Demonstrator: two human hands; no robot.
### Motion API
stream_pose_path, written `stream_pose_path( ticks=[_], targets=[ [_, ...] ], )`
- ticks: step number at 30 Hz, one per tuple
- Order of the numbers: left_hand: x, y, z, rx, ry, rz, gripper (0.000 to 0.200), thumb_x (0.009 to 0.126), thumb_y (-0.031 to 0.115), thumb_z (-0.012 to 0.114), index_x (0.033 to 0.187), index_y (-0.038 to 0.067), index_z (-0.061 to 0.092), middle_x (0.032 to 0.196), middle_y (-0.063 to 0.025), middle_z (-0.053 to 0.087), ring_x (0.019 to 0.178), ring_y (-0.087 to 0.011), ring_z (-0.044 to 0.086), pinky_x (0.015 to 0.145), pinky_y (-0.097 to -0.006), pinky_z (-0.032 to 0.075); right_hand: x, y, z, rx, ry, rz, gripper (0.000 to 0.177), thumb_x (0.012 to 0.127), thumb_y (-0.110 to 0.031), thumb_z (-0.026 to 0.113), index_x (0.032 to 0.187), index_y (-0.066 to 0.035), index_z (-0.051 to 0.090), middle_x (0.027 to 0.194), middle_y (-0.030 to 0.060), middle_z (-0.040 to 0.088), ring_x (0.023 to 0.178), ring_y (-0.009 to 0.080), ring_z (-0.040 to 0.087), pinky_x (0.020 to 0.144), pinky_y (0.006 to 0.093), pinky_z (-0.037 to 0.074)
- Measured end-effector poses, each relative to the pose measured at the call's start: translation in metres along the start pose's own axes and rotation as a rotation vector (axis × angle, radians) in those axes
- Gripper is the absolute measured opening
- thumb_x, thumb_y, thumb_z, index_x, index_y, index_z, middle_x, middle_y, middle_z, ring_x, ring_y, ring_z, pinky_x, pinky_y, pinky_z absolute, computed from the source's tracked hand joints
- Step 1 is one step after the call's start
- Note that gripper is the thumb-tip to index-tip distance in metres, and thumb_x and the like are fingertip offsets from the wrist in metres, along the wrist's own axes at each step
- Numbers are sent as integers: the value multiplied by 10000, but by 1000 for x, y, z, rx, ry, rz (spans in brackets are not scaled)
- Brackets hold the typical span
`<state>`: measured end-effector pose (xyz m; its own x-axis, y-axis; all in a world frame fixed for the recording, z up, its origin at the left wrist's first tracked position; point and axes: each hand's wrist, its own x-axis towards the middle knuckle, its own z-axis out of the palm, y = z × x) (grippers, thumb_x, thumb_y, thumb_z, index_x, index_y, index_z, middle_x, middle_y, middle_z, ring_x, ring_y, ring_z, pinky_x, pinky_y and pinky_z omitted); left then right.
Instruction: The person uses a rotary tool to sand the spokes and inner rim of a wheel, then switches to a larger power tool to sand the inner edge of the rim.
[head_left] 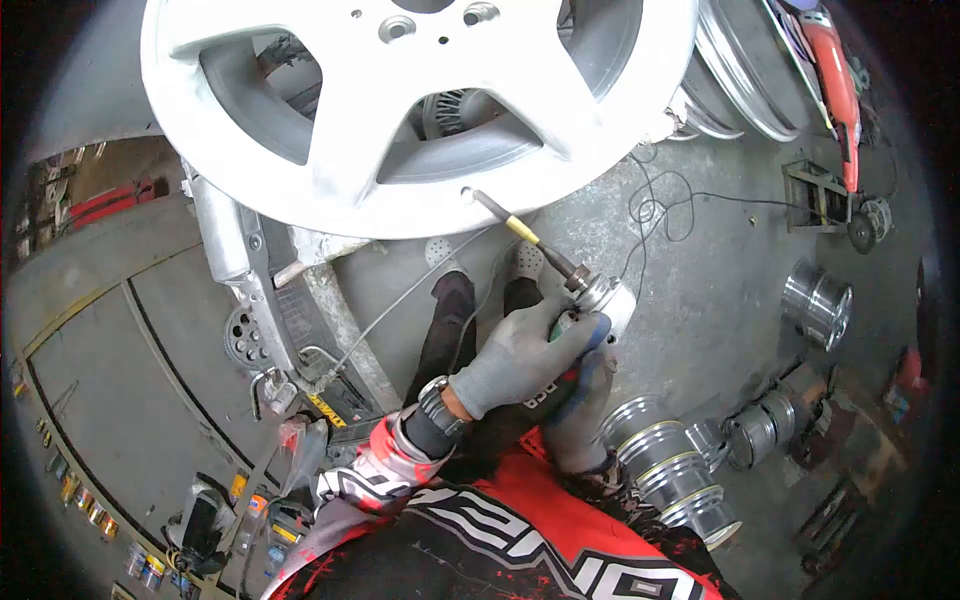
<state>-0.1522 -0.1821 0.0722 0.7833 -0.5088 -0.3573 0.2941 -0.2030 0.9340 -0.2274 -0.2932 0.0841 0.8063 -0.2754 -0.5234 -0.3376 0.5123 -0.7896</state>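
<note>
A large white-grey alloy wheel [345, 125] with broad spokes fills the top of the view. My left hand [520, 355], in a grey glove with a watch at the wrist, wraps round the front of a die grinder [604, 298]. Lower on the same tool's body, my gloved right hand [583, 410] is closed round it, its fingers partly hidden. From the grinder's collet a long shaft with a yellow band [520, 229] points up and left. Its tip is right at the wheel's lower rim.
A metal stand [225, 235] is beneath the wheel's left side. Cables [665, 205] trail over the floor. Stacked shiny rims [660, 450] lie near my right side, another rim [817, 305] farther right. A red power tool [830, 70] hangs upper right.
</note>
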Motion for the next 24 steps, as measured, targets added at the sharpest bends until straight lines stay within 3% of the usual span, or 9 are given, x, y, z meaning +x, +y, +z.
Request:
stream_pose_path(
  ticks=[2,8,11,16,24],
  targets=[
    [-2,-3,2,54,53,77,362,1058,333,554,1229,17,597,952,-227,645,856,-359,681,760,-413,533,-1,5,-7,29,-13,78,471,1056,-352,546,1370,-1,544,1265,88,629,1126,191,642,945,345,534],
    [8,11,2,-98,-41,-130,300,1049,252,563,1265,47,597,1085,-242,641,881,-381,691,765,-419,566,-4,-1,-4,177,84,129,491,1062,-369,538,1386,2,543,1268,95,630,1156,201,640,983,359,532],
    [-2,-4,1,42,-37,10,358,1048,316,569,1260,29,605,1017,-249,660,874,-383,694,781,-419,557,-5,4,3,115,27,38,495,1061,-368,534,1385,6,542,1268,101,631,1166,206,638,988,365,531],
    [6,12,-2,5,-68,-155,406,1057,353,549,1244,-3,599,1046,-235,666,880,-380,692,806,-402,540,-2,4,-3,184,32,76,466,1050,-329,571,1375,4,548,1257,95,633,1145,192,639,969,350,532],
    [-9,6,-7,55,-57,-37,373,1065,317,537,1262,5,590,1093,-225,647,859,-359,686,796,-407,540,-8,-3,14,130,30,64,461,1063,-320,544,1394,0,520,1244,91,636,1136,184,634,965,359,521]
  ],
)
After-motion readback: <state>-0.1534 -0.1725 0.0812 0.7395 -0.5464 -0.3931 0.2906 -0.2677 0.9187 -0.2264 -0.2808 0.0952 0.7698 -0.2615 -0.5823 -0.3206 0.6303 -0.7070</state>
